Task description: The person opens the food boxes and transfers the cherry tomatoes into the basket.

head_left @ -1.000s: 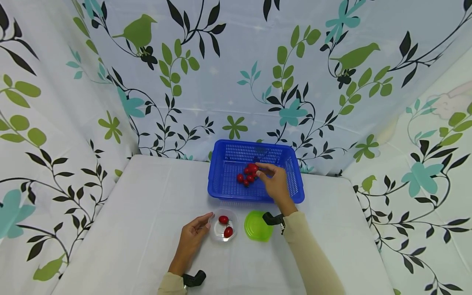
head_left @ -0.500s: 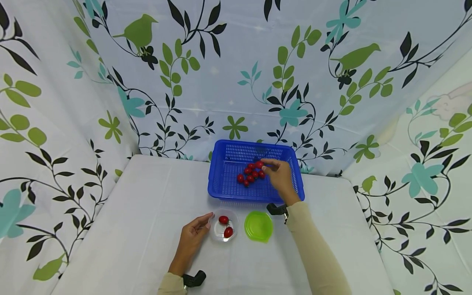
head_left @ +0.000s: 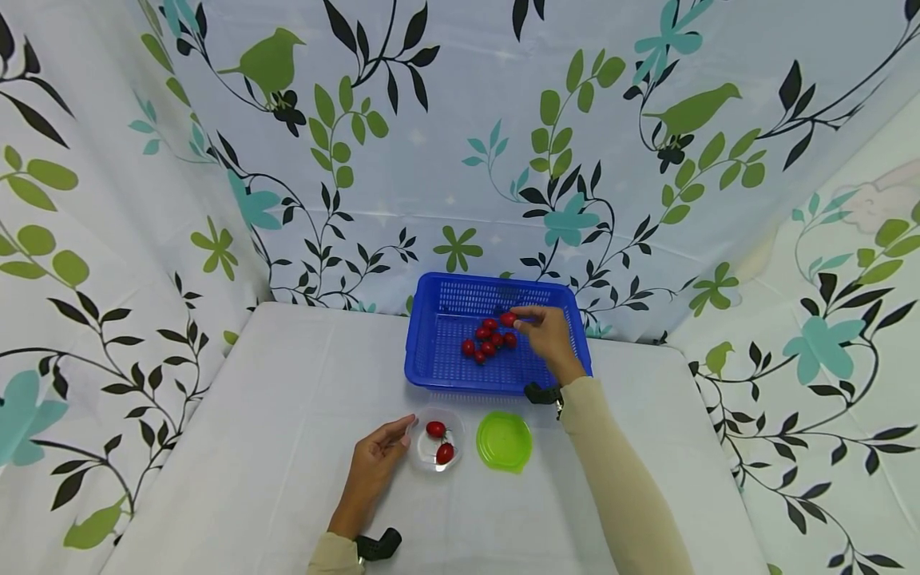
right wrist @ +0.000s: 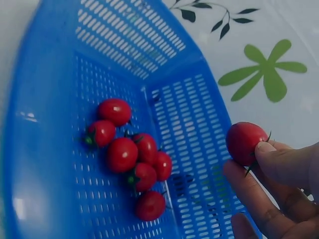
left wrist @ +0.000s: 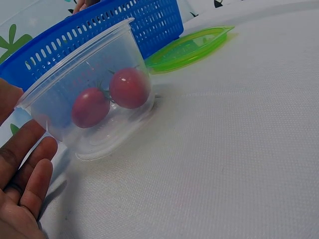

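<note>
My right hand [head_left: 548,335] pinches a cherry tomato [right wrist: 245,143] with a green stem between thumb and fingertips, above the blue plastic basket [head_left: 431,367]. Inside the basket lies a cluster of several more red cherry tomatoes [right wrist: 122,155]. My left hand [head_left: 375,457] holds the left rim of a small clear plastic container [left wrist: 124,45], thumb and fingers at its edge. Two cherry tomatoes, one in the left wrist view [left wrist: 130,88] nearest the lid side, rest on the container's bottom.
A bright green lid [head_left: 505,442] lies flat on the white-covered table [head_left: 302,383], right of the container and in front of the basket. Behind the table hangs a patterned curtain [head_left: 431,160] with leaves and birds; similar cloth flanks both sides.
My right hand has lifted a cherry tomato off the cluster and shifted slightly right and back, uncovering more tomatoes in the basket. The left hand and container have stayed in place.
</note>
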The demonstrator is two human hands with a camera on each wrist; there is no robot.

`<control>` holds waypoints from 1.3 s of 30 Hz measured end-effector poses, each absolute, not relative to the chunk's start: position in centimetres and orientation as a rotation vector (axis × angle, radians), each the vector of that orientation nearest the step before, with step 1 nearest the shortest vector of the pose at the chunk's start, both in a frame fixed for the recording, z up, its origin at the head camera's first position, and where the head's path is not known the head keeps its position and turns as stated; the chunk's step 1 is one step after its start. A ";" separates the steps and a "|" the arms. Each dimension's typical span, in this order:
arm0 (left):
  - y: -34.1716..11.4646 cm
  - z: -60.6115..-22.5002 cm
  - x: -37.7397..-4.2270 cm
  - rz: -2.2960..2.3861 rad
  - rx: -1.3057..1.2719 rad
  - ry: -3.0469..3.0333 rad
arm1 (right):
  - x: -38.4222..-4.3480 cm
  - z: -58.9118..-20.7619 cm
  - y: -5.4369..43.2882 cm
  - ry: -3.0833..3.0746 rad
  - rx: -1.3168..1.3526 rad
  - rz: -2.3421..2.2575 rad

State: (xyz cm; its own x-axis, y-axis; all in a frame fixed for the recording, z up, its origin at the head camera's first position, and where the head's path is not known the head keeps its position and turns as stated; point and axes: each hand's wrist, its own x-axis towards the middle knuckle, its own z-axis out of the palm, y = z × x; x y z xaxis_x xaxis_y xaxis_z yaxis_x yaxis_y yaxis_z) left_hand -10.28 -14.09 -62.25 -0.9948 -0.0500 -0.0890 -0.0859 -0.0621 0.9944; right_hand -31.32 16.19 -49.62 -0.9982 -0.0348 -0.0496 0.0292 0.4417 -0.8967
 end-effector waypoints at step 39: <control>-14.0 -61.7 -10.2 2.245 -0.200 2.145 | -36.8 -52.3 17.7 2.548 0.130 -1.249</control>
